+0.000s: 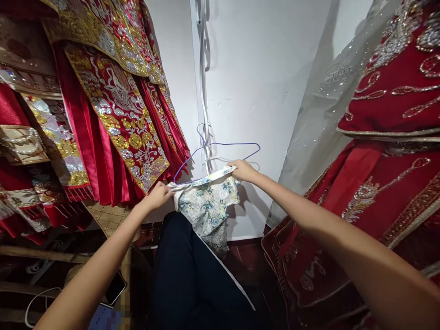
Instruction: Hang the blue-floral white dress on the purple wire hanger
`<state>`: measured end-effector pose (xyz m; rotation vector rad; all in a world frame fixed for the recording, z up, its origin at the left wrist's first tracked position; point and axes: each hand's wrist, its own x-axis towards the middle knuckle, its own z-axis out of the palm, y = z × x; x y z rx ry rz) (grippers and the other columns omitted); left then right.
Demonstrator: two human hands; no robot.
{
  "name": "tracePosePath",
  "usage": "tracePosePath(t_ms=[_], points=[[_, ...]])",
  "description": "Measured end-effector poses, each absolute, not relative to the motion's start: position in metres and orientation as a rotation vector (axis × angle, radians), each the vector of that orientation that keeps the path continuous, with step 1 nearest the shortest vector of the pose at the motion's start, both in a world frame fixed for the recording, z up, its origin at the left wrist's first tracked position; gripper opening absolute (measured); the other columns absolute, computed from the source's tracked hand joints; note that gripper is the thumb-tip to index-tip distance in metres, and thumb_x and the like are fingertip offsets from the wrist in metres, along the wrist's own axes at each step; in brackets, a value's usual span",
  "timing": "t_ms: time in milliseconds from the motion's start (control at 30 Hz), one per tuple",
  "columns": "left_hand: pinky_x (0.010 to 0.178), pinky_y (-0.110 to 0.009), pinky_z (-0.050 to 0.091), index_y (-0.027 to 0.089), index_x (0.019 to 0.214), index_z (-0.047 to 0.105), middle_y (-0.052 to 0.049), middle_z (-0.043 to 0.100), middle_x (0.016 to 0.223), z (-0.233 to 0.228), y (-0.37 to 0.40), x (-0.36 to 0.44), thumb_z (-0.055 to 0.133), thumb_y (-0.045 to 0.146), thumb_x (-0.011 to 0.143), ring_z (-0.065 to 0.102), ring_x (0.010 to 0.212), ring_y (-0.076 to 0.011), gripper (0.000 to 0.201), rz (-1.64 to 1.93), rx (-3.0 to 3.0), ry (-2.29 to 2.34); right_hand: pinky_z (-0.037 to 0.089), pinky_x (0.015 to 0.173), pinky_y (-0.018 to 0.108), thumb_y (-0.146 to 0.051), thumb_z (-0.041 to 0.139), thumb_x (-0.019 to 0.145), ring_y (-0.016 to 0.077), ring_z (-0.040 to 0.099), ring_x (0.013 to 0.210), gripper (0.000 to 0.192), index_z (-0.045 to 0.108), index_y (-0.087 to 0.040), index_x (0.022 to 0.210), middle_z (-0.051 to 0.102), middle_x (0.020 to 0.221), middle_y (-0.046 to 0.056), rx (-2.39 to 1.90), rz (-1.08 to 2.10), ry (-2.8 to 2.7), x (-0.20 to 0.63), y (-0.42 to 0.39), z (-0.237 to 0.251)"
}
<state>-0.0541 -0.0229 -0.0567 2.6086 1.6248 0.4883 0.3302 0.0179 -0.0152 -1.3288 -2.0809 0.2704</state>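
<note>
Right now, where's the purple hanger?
Near the centre of the head view, the purple hanger has its hook by the white rail and its lower edge at the floral garment, between the left hand and right hand.

Free room lay before the white wall (254, 82), above the purple wire hanger (233, 144), right of the white rail (202, 59); embroidered red garments (120, 105) blocked the left, a beaded red gown (374, 183) the right.

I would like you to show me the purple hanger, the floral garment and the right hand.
Purple hanger (232, 143): head view, on its upper wire.
Floral garment (207, 206): head view, on the patterned cloth below its held edge.
Right hand (244, 171): head view, on its back.
</note>
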Motion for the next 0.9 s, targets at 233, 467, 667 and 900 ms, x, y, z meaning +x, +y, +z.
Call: tracePosePath(t_ms=[233,467,667,900], points=[[0.093,-0.039,0.047,0.019,0.092,0.069,-0.011,0.065,0.11,-0.028,-0.013,-0.039,0.035,0.037,0.095,0.063,0.099,-0.0271,0.039,0.864,2.57,1.525,0.029,0.053,0.024,-0.017,0.047,0.061,0.0134,0.044,0.055,0.009,0.055,-0.018,0.056,0.05,0.051,-0.003,-1.288,0.329,-1.993,0.322,0.018,-0.029],[0.11,-0.042,0.039,0.016,0.122,0.064,-0.012,0.063,0.127,-0.01,0.009,0.001,0.042,0.026,0.093,0.056,0.122,-0.0251,0.038,1.478,2.443,1.241,0.046,0.07,0.027,-0.015,0.046,0.065,0.0196,0.062,0.077,0.027,0.069,-0.017,0.079,0.07,0.079,0.003,-1.151,0.411,-2.003,0.304,0.001,-0.043],[0.102,-0.039,0.044,0.018,0.11,0.069,-0.01,0.069,0.113,-0.01,0.03,0.002,0.048,0.02,0.086,0.061,0.107,-0.0246,0.032,1.467,2.326,1.246,0.049,0.089,0.036,-0.021,0.068,0.066,0.0283,0.063,0.106,0.09,0.038,-0.016,0.151,0.064,0.127,0.015,-1.224,0.244,-1.717,0.343,-0.006,-0.014],[0.097,-0.04,0.045,0.018,0.099,0.068,-0.011,0.06,0.104,0.012,0.017,-0.007,0.047,0.035,0.091,0.056,0.108,-0.0272,0.028,1.436,2.436,1.487,0.041,0.051,0.026,-0.047,0.079,0.063,0.0176,0.058,0.061,0.041,0.074,-0.011,0.082,0.065,0.067,0.005,-1.379,0.606,-1.7,0.393,0.007,0.016]])
